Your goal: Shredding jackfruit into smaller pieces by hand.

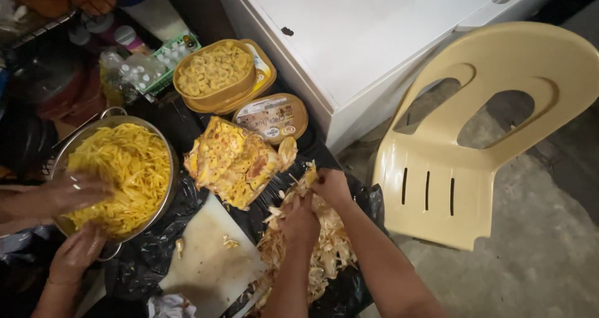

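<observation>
Near the lower middle of the frame, the person's left hand (299, 221) and right hand (329, 186) are both closing on pale stringy fruit scraps (324, 249) heaped on black plastic sheeting (150, 249), just right of a white cutting board (209, 262). At far left, another person's hands (75, 190) are mixing yellow strips in a metal colander (163, 196).

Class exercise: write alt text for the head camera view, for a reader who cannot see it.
Both hands, left hand and right hand, pull at a pile of pale fibrous scraps on black plastic sheeting. Beside it, another person's hands mix yellow strips in a metal bowl.
</observation>
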